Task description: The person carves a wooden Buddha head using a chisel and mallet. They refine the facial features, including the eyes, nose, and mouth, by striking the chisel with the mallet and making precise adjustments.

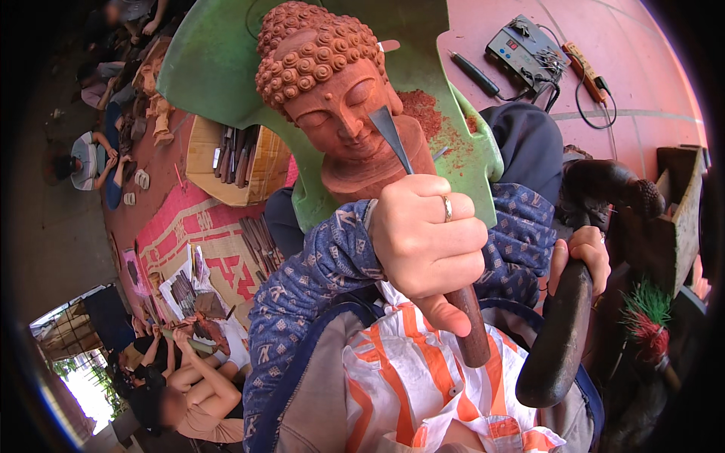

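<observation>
My left hand [427, 234] is closed around the wooden handle of a chisel [473, 332]. Its flat metal blade points up and to the left, in front of the lower face of a reddish wooden Buddha bust [347, 113]; whether it touches the wood I cannot tell. The bust, with curled hair and lowered eyelids, leans on a green plastic chair [211, 68]. At the right, my right hand [587, 257] grips the narrow end of a dark wooden mallet [559, 340], its thick end hanging toward my lap, apart from the chisel.
Red wood dust [423, 109] lies beside the bust. A grey control box [521, 49], pen tool [474, 73] and power strip [585, 72] occupy the tiles. Leftward are a cardboard box [264, 170] of tools, chisels [260, 245] and people; rightward, a dark carving [615, 185] and wooden crate [683, 219].
</observation>
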The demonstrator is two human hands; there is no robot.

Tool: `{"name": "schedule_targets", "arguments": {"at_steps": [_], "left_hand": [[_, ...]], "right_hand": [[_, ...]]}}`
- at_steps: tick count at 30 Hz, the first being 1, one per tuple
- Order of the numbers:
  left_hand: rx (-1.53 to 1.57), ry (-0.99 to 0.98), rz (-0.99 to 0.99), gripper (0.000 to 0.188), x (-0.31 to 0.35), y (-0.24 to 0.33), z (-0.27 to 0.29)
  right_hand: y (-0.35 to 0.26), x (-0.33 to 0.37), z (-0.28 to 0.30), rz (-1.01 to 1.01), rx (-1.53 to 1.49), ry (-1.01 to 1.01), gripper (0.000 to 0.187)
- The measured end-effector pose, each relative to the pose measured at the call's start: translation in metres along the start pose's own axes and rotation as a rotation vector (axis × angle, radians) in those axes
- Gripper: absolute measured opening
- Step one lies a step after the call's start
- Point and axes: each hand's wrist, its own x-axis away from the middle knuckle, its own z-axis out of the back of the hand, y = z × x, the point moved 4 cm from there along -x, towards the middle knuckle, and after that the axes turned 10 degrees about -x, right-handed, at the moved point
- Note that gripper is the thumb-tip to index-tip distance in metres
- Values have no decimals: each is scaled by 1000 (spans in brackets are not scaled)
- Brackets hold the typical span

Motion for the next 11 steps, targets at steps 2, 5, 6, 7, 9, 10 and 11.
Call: {"name": "schedule_targets", "arguments": {"at_steps": [2, 5, 6, 7, 9, 10, 11], "left_hand": [[-14, -4, -2, 57, 2, -2, 0], [-31, -16, -4, 57, 2, -5, 2], [-36, -22, -5, 57, 2, -6, 3], [-38, -21, 2, 57, 2, -5, 4], [-44, -20, 16, 57, 3, -3, 7], [-40, -10, 19, 57, 3, -4, 6], [-37, 0, 22, 57, 4, -5, 5]], "right_hand": [[-1, 0, 0, -12, -2, -7, 26], [-2, -1, -2, -5, -12, -3, 26], [-2, -1, -2, -3, -12, -6, 26], [-3, -1, -3, 0, -14, -8, 26], [-5, 1, -3, -2, -21, -12, 26], [-5, 1, -3, -7, -21, -13, 26], [-5, 1, -3, -12, -22, -14, 25]]}}
